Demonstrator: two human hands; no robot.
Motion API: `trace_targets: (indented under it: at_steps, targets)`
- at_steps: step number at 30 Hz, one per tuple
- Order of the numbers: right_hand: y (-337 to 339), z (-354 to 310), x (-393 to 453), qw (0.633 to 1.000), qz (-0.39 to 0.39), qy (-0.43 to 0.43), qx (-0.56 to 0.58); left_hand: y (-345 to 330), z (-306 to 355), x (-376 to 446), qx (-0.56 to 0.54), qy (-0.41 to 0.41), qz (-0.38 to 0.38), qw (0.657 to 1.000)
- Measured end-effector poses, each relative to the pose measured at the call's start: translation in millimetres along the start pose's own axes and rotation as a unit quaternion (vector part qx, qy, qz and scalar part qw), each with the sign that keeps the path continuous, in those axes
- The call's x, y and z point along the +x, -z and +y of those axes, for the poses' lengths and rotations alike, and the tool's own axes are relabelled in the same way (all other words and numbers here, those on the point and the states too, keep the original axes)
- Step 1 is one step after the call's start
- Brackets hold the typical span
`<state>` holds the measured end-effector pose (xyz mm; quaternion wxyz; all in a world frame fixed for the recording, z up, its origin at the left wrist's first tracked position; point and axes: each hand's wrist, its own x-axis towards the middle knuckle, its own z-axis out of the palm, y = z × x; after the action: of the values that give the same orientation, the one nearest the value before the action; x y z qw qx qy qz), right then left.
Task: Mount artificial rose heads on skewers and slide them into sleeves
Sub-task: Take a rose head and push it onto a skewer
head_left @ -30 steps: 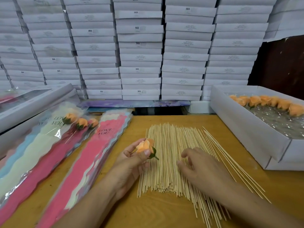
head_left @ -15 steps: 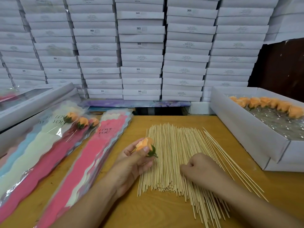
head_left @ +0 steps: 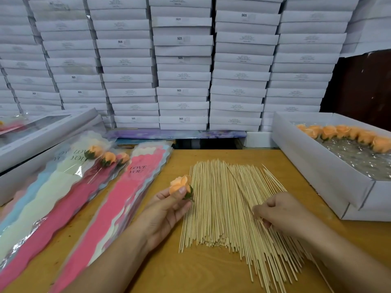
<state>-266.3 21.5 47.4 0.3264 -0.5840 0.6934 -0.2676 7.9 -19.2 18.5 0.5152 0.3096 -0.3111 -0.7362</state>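
Observation:
My left hand holds an orange rose head with a green base, raised just left of the skewer pile. A wide spread of bamboo skewers lies on the wooden table. My right hand rests on the pile's right side, its fingers curled and pinching at a skewer. A stack of pink "LOVE YOU" sleeves lies to the left. Beside it, three sleeved roses lie on another sleeve stack.
An open white box at the right holds a row of orange rose heads on clear film. A flat windowed box sits at far left. Stacked white boxes wall off the back.
My right hand closed from spread fingers to a pinch on the skewers and shifted slightly right. The left hand with the rose head stayed nearly still.

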Motion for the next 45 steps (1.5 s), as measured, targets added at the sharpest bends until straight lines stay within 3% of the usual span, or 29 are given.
trace_targets:
  at_steps: [14, 24, 36, 45]
  targets:
    - [0.6, -6.3, -5.1, 0.999, -0.015, -0.018, 0.03, 0.2, -1.6, 2.7, 0.002, 0.004, 0.01, 1.0]
    - [12.8, -5.7, -4.8, 0.998, 0.06, 0.018, -0.033, 1.2, 1.7, 2.7, -0.009, -0.014, 0.002, 1.0]
    - [25.1, 0.8, -11.0, 0.984, 0.038, 0.117, -0.128, 11.9, 21.0, 6.8, -0.033, -0.086, 0.091, 0.992]
    - [33.3, 18.4, 6.7, 0.978, 0.051, 0.109, -0.172, 14.6, 32.4, 3.0, -0.101, -0.133, 0.159, 0.973]
